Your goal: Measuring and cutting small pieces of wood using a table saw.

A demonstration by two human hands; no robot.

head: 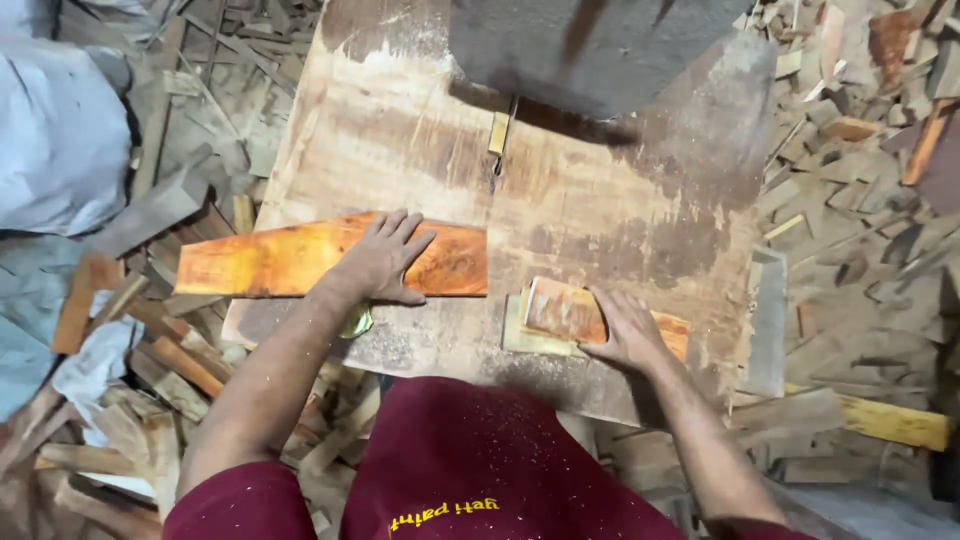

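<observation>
Down at the saw table (620, 200), the left hand (385, 258) lies flat, fingers spread, on a long orange wood plank (270, 258) that overhangs the table's left edge. Near the front edge, the right hand (625, 330) presses open-palmed on a short offcut (560, 308), with the blade (498, 135) standing beyond them.

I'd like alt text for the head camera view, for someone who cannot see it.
Seen from above, a person's left hand presses flat on a long orange-brown board while the right hand rests on a shorter wood piece, both on a dusty saw table. A thin saw blade stands beyond the hands. Wood offcuts litter the floor all around.
</observation>
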